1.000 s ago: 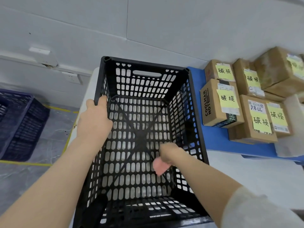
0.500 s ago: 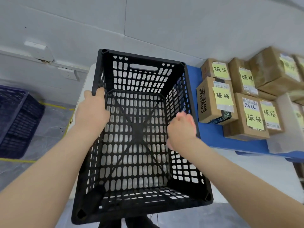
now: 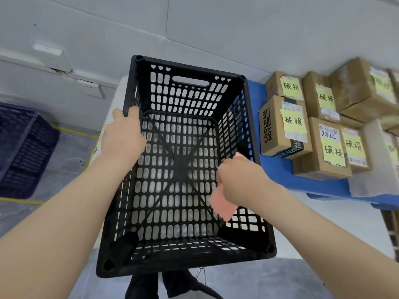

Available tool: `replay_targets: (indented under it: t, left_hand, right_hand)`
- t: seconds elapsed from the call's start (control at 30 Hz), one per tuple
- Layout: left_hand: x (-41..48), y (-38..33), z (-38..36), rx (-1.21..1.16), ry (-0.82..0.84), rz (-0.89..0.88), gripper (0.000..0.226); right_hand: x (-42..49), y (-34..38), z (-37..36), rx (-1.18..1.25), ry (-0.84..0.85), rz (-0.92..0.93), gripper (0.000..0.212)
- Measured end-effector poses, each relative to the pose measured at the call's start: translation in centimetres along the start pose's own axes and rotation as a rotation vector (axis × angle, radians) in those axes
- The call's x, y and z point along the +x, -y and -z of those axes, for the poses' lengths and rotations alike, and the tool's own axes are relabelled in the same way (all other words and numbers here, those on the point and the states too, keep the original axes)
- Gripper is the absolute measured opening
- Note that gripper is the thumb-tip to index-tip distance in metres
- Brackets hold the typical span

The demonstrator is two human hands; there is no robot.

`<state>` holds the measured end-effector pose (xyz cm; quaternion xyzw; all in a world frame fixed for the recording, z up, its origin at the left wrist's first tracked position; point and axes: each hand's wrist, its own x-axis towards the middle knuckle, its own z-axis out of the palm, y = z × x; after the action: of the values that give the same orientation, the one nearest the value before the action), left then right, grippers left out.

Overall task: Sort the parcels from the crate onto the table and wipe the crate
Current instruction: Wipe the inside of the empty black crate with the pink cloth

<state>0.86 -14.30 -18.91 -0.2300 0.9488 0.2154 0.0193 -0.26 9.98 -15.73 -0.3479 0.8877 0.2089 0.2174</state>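
With the left hand (image 3: 123, 137) gripping the crate (image 3: 190, 67) rim at centre left as a brace, the right hand (image 3: 239, 178), fingers clutching the pink cloth (image 3: 222, 203), should press firmly along the slotted wall.

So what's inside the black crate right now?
Only the right hand holding a pink cloth near the crate's right wall; whatever lies behind them is hidden.

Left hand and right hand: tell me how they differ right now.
The left hand grips the left rim of the black crate, while the right hand reaches into the crate beside its right wall. The left hand holds only the crate; the right hand holds a pink cloth. Both hands are bare and busy at the same crate.
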Motion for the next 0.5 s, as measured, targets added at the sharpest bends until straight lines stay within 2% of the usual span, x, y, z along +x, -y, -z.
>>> replay_targets:
  t: [0.07, 0.1, 0.17, 0.2, 0.27, 0.4, 0.5]
  left_hand:
    - [0.0, 0.0, -0.1, 0.011, 0.0, -0.007, 0.055]
    - [0.0, 0.0, -0.1, 0.013, 0.0, -0.006, 0.054]
    - [0.0, 0.1, -0.2, 0.017, 0.001, -0.003, 0.053]
    - [0.1, 0.2, -0.2, 0.02, 0.002, -0.003, 0.052]
    - [0.1, 0.3, -0.2, 0.026, 0.003, -0.004, 0.052]
    - [0.2, 0.2, -0.2, 0.013, 0.003, 0.005, 0.051]
    - [0.0, 0.2, 0.0, 0.006, 0.01, 0.007, 0.052]
  right_hand:
    - [-1.2, 0.2, -0.5, -0.04, 0.036, -0.11, 0.016]
    - [-0.8, 0.4, -1.5, -0.025, 0.117, -0.194, 0.014]
    - [0.9, 1.0, -3.6, 0.004, 0.351, -0.306, 0.03]
    - [2.2, 1.5, -4.6, -0.036, 0.466, -0.294, 0.038]
    - [3.7, 2.5, -6.2, -0.124, 0.611, -0.217, 0.036]
    - [4.4, 3.9, -7.1, -0.003, 0.722, -0.063, 0.039]
    - [4.0, 4.0, -6.8, 0.068, 0.777, 0.065, 0.032]
